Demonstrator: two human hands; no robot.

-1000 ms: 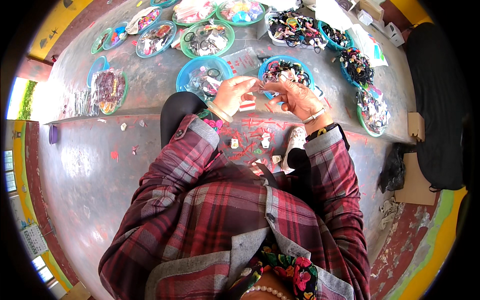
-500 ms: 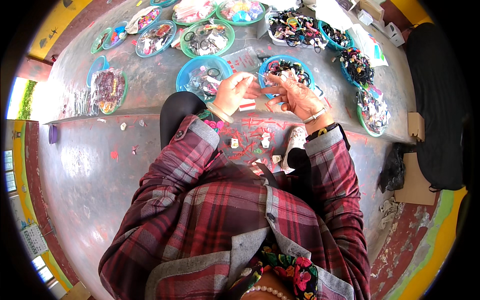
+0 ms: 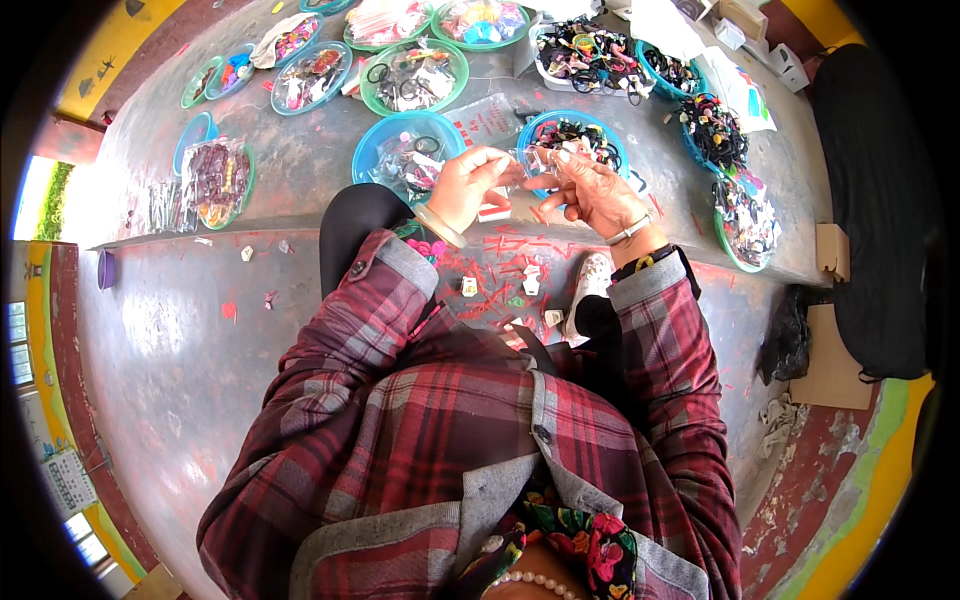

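Observation:
A small clear plastic bag (image 3: 522,168) stretches between my two hands, over the front of the ledge. My left hand (image 3: 470,190) pinches its left side with thumb and fingertips. At the other side my right hand (image 3: 592,192) grips the plastic, fingers bent and pressed together. Whether anything lies inside the bag is too small to tell. Just beyond the left hand sits a blue basin (image 3: 372,150) with bagged pieces and black hair ties. Behind the right hand is another blue basin (image 3: 622,150) full of dark hair ties.
Farther back stand a green basin (image 3: 463,80) of packaged pieces and a white tub (image 3: 545,75) heaped with hair ties. On the left, a basin holds flat packets (image 3: 215,175). Red scraps (image 3: 490,265) litter the floor near my white shoe (image 3: 592,275). A black bag (image 3: 790,335) lies right.
The clear bag shows more plainly between my fingers. My left fingertips have curled in closer to the thumb, and my right fingers have drawn together slightly. The basins have not moved.

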